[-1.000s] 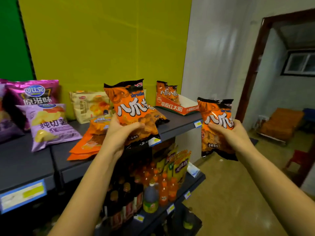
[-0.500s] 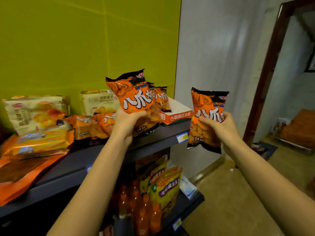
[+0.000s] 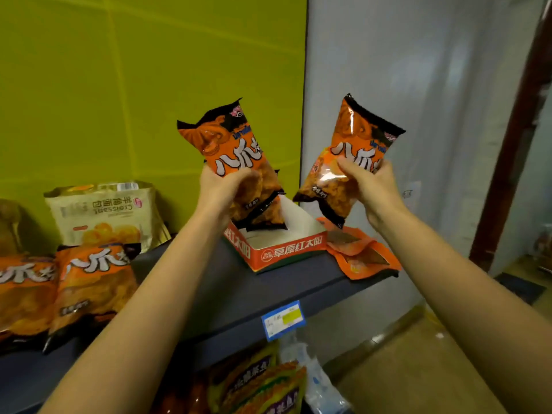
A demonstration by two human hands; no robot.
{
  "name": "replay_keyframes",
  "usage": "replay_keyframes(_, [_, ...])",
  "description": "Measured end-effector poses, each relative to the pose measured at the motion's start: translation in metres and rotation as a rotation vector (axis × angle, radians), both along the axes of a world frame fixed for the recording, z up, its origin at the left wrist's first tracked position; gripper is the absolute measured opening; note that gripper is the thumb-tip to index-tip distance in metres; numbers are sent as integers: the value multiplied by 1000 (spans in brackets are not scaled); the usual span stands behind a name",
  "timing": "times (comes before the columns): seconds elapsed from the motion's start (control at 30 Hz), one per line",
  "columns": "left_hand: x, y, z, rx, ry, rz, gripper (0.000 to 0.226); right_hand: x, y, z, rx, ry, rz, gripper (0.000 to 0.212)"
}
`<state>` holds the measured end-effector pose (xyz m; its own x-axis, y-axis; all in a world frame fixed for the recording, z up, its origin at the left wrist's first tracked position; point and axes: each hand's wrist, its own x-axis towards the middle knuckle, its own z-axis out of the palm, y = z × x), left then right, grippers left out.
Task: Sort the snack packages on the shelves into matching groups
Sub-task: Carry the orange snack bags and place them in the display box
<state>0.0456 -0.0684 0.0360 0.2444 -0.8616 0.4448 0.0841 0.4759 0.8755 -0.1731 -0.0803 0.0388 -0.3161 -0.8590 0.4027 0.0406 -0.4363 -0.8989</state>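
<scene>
My left hand [image 3: 222, 189] grips an orange-and-black snack bag [image 3: 227, 144], held upright over the back left of an open red-and-white cardboard box [image 3: 286, 252] on the dark shelf [image 3: 215, 297]. Another bag of the same kind [image 3: 265, 216] stands inside the box behind it. My right hand [image 3: 369, 186] holds a second matching orange bag [image 3: 355, 153], tilted, above the box's right side. Two more of these orange bags [image 3: 89, 279] lie flat at the shelf's left.
A cream croissant bag [image 3: 104, 213] leans on the yellow-green wall. Flat orange pouches [image 3: 361, 255] lie at the shelf's right end, by the white wall. A blue price tag [image 3: 282, 319] hangs on the shelf edge; green and purple packs [image 3: 260, 383] fill the shelf below.
Both hands have carried their orange bags up and toward the red-and-white box. The view has swung right and closer, so the box is now just under the bags.
</scene>
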Motion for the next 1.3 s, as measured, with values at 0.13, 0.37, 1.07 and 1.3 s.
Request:
replay_keyframes(0.13, [-16, -41, -11, 49, -44, 63, 57, -7, -54, -1, -14, 12, 145, 67])
replay_keyframes(0.37, [-31, -90, -29, 193, -140, 256, 70, -5, -124, -5, 19, 90, 403, 81])
replay_keyframes(1.07, [-17, -104, -61, 544, -754, 674, 66, 46, -165, -57, 43, 1225, 230, 90])
replay_keyframes(1.3, [-12, -85, -54, 550, -952, 710, 57, 42, -158, -44, 38, 1261, 150, 107])
